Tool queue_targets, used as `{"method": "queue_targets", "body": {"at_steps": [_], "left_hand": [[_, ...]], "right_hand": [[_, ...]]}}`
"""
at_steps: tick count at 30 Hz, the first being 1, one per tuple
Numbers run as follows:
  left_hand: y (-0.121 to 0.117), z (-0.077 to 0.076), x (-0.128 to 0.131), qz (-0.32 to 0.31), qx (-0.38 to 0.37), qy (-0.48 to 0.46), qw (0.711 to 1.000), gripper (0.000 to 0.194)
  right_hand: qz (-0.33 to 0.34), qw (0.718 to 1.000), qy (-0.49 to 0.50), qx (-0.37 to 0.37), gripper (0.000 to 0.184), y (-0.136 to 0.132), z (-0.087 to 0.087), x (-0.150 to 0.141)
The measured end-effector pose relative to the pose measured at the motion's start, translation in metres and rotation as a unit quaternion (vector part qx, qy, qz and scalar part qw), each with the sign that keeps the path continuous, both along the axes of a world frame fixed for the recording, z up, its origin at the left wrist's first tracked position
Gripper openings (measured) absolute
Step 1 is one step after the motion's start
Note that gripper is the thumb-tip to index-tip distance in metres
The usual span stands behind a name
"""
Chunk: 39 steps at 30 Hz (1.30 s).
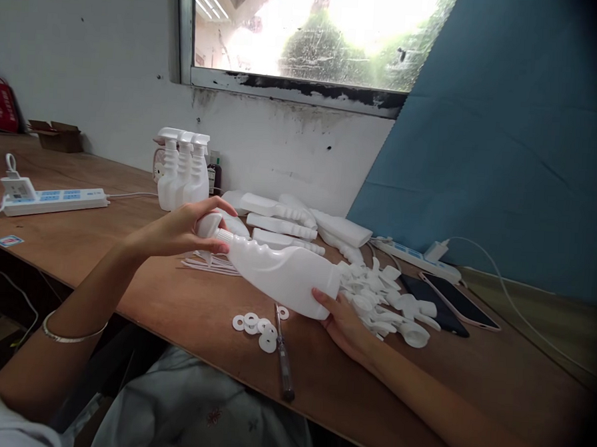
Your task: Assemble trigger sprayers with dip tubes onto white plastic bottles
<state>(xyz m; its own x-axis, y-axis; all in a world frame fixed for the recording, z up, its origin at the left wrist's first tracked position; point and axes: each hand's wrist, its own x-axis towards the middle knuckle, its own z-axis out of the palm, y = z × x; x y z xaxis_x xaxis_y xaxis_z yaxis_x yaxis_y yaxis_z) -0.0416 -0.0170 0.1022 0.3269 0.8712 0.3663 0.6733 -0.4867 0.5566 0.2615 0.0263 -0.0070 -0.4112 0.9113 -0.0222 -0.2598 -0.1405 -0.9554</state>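
A white spray bottle (286, 276) lies tilted in the air between both hands, its neck toward the left. My left hand (183, 225) is closed around the white spray head (208, 227) at the neck, thumb and fingers on the collar. My right hand (343, 322) grips the bottle's base, thumb on the near side; its other fingers are mostly hidden behind. Below the bottle, several white ring washers (267, 342) lie on the table beside a screwdriver (284, 363) with a clear dark handle.
Three upright spray bottles (184, 171) stand at the back left. More white bottles (281, 226) lie behind my hands. A heap of white spray-head parts (375, 294) and two phones (457, 298) are to the right. Power strips (59, 201) with cables sit on the wooden table (169, 297).
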Motion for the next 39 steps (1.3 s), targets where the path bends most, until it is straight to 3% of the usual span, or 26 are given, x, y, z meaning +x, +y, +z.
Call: {"method": "queue_targets", "body": {"at_steps": [3,8,12,18,26,34,39], "left_hand": [[0.0,0.0,0.001,0.032,-0.015,-0.001,0.999,0.045],[0.001,-0.004,0.012,0.139,0.045,0.035,0.989,0.041],[0.002,-0.007,0.018,0.18,0.049,0.028,0.982,0.039],[-0.003,-0.002,0.018,0.189,0.03,0.007,0.982,0.035],[-0.004,-0.002,0.016,0.156,-0.045,-0.051,0.985,0.032],[-0.001,-0.003,0.01,0.121,-0.098,-0.079,0.985,0.039],[0.002,-0.006,0.01,0.142,-0.126,-0.098,0.977,0.043]], "right_hand": [[-0.009,1.0,-0.001,-0.001,0.044,-0.001,0.001,-0.001],[-0.02,1.0,0.0,-0.005,0.046,-0.001,0.001,-0.002],[-0.017,1.0,0.005,-0.002,0.045,-0.001,0.0,-0.002],[-0.009,1.0,0.0,-0.003,0.047,-0.003,0.001,-0.003],[-0.012,1.0,-0.003,0.004,0.044,-0.004,0.0,-0.004],[-0.022,1.0,0.004,-0.007,0.052,-0.004,-0.001,-0.004],[-0.02,1.0,0.001,-0.003,0.054,-0.005,0.001,-0.006]]}}
